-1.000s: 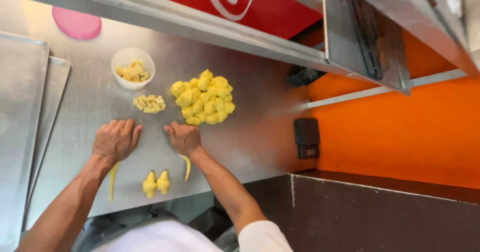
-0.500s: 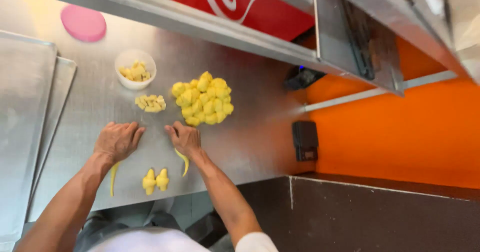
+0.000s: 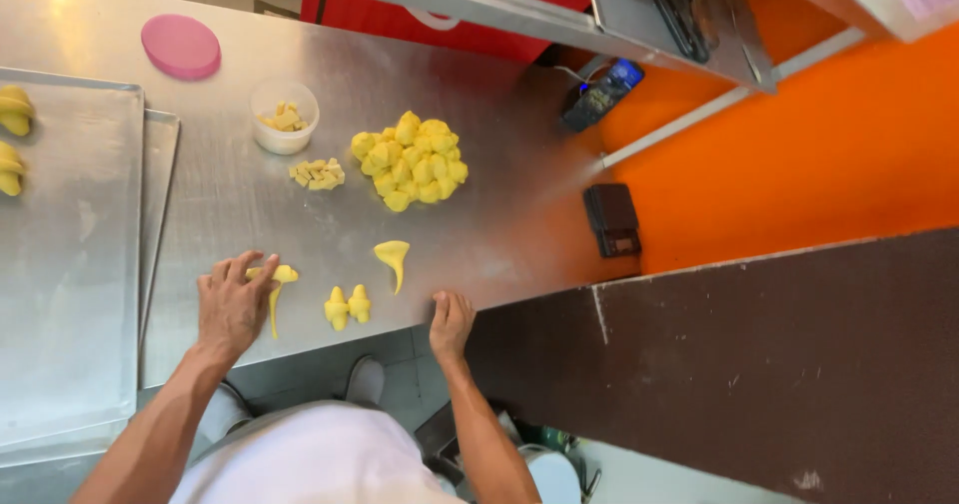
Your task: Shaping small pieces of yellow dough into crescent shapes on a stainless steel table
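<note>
Stainless steel tabletop (image 3: 250, 214) fills the view from above, backed by an orange wall (image 3: 849, 144) and a red panel behind a metal shelf. Two stacked metal baking trays (image 3: 70, 264) lie at my left; shaped yellow dough pieces (image 3: 12, 139) sit at the top tray's far edge. Near the middle of the tabletop, a heap of yellow dough balls (image 3: 412, 159) is piled together. A small clear tub (image 3: 284, 115) stands just beside the heap, holding a few pale yellow chunks, with a loose cluster of the same chunks (image 3: 318, 173) on the steel next to it. A round pink lid (image 3: 181, 46) lies apart, farther back. A dark scale (image 3: 611, 219) rests near the tabletop's right end.

My left hand (image 3: 232, 304) lies flat, fingers spread and the grip apart, pressing on a thin tapered strip of dough (image 3: 276, 289) near the front edge. A flattened dough cone (image 3: 393, 257) lies free between my hands, and two small folded dough pieces (image 3: 348, 306) sit side by side just in front of it. My right hand (image 3: 451, 322) rests curled on the tabletop's front edge, grip loosely together, holding nothing.
</note>
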